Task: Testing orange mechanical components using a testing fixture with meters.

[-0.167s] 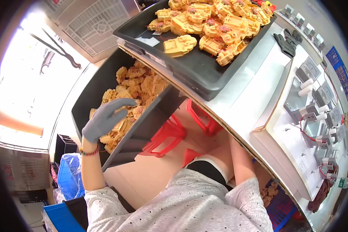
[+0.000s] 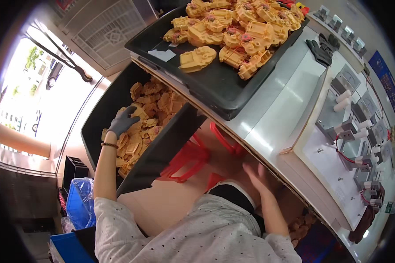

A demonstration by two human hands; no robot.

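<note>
Left hand (image 2: 123,121) gloved, on yellow parts (image 2: 156,103) in black bin (image 2: 162,151).

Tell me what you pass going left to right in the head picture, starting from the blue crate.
Blue crate → gloved left hand in the low black bin → red stool → bare right hand → white board with clamps.

Parts (image 2: 151,107) in bin (image 2: 96,127) (below tray (image 2: 215,83))

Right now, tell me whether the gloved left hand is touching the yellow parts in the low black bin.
Touching. The head view shows the gloved left hand pressed onto the yellow parts heaped in the black bin, no gap between.
</note>
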